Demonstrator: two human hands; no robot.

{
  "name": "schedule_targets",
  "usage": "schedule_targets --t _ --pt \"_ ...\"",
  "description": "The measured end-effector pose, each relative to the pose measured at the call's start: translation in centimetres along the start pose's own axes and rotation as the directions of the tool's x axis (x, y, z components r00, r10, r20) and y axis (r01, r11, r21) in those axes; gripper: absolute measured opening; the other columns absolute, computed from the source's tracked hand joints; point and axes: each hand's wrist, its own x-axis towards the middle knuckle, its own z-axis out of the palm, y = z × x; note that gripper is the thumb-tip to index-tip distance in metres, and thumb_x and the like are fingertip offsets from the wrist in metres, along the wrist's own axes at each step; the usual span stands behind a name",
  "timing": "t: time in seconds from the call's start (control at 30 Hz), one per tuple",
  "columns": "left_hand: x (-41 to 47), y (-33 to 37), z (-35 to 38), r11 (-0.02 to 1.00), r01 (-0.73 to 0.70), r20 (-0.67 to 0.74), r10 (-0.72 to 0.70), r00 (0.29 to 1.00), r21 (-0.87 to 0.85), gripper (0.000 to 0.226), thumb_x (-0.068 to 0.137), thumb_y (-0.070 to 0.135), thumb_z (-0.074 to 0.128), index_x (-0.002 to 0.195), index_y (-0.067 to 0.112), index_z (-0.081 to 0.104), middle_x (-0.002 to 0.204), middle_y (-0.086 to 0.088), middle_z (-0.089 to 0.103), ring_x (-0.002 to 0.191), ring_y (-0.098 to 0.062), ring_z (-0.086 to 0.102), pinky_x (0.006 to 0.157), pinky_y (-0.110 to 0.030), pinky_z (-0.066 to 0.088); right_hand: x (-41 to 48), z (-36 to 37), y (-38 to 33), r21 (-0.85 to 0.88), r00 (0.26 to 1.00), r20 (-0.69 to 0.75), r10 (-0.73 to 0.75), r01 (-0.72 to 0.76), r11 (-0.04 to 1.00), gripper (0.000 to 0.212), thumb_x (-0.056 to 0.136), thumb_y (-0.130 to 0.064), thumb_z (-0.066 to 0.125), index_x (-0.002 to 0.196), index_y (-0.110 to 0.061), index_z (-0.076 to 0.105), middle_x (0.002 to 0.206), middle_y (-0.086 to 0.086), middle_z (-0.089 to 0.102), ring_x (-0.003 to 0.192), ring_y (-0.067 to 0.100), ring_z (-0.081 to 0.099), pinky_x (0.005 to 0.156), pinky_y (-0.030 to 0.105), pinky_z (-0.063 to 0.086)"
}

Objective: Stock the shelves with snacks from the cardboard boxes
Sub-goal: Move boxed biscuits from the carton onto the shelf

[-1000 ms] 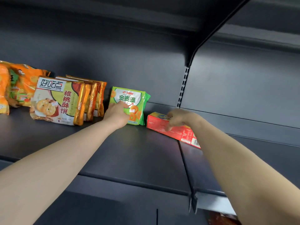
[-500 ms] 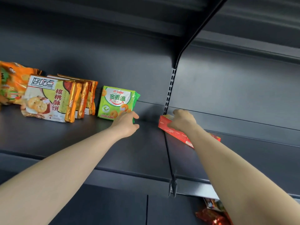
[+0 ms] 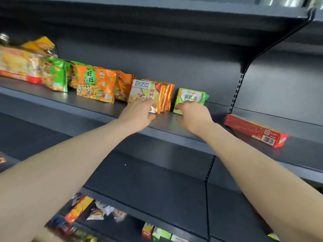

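On the dark shelf [image 3: 83, 104] stand several walnut cookie packs [image 3: 142, 89] with gold edges, and a small green biscuit pack [image 3: 191, 96] stands to their right. My left hand [image 3: 138, 113] grips the lower corner of the front cookie pack. My right hand [image 3: 194, 115] has its fingers curled over the lower front of the green pack. A red snack box [image 3: 251, 128] lies flat on the shelf further right, with no hand on it.
Orange snack bags [image 3: 95, 84], a green bag [image 3: 56, 75] and more packets fill the shelf's left part. A slotted upright [image 3: 235, 95] divides the shelf bays. Loose snacks [image 3: 97, 212] and small boxes [image 3: 157, 232] lie on lower shelves.
My right hand let go of the red box and moved left to the green pack. My left hand shifted from the green pack to the cookie packs. The view swung left and down.
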Motion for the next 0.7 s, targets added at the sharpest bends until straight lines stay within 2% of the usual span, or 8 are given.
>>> schedule_targets --t 0.13,0.23,0.33,0.5,0.7 --pt "-9.3 -6.5 -7.8 0.991 0.047 -0.018 -0.046 0.999 0.128 0.034 0.095 0.026 0.061 0.128 0.021 0.057 0.123 -0.002 0.059 0.112 -0.026 0.055 0.090 -0.042 0.047 -2.0 -3.6 -10.9 0.028 0.988 -0.047 -0.150 0.151 0.988 0.032 0.092 -0.022 0.059 0.124 -0.020 0.065 0.115 0.012 0.067 0.105 0.035 0.063 0.079 0.037 0.051" --pt "-16.5 -11.6 -13.2 0.969 0.106 -0.017 -0.105 0.994 0.224 0.033 0.096 0.027 0.061 0.128 0.022 0.057 0.120 -0.002 0.058 0.110 -0.026 0.056 0.089 -0.044 0.048 -3.4 -6.1 -19.3 0.058 0.958 -0.078 -0.275 0.279 0.958 0.034 0.094 -0.030 0.060 0.127 -0.022 0.063 0.117 0.011 0.066 0.106 0.035 0.062 0.080 0.038 0.053" --pt "-23.5 -16.5 -18.2 0.933 0.182 -0.036 -0.180 0.983 0.311 0.034 0.095 0.029 0.062 0.129 0.024 0.056 0.115 -0.002 0.059 0.108 -0.026 0.055 0.088 -0.047 0.050 -4.5 -7.9 -27.7 0.125 0.911 -0.133 -0.391 0.407 0.905 0.035 0.095 -0.034 0.061 0.128 -0.021 0.063 0.115 0.010 0.068 0.105 0.034 0.062 0.082 0.041 0.055" --pt "-33.7 -23.6 -24.2 0.852 0.324 -0.056 -0.331 0.942 0.412 0.034 0.092 0.029 0.065 0.125 0.022 0.058 0.109 -0.004 0.060 0.105 -0.029 0.058 0.087 -0.049 0.051 -5.3 -8.6 -40.6 0.187 0.814 -0.162 -0.558 0.581 0.792 0.034 0.097 -0.034 0.059 0.128 -0.021 0.063 0.117 0.008 0.066 0.108 0.032 0.060 0.080 0.037 0.047" --pt "-42.2 -32.0 -28.5 0.741 0.463 -0.085 -0.487 0.869 0.486 0.036 0.090 0.031 0.066 0.124 0.021 0.060 0.109 -0.008 0.060 0.106 -0.033 0.057 0.082 -0.048 0.051 -4.6 -7.5 -54.4 0.280 0.713 -0.188 -0.676 0.699 0.659 0.031 0.095 -0.031 0.061 0.124 -0.019 0.066 0.110 0.009 0.068 0.102 0.033 0.061 0.081 0.040 0.051"
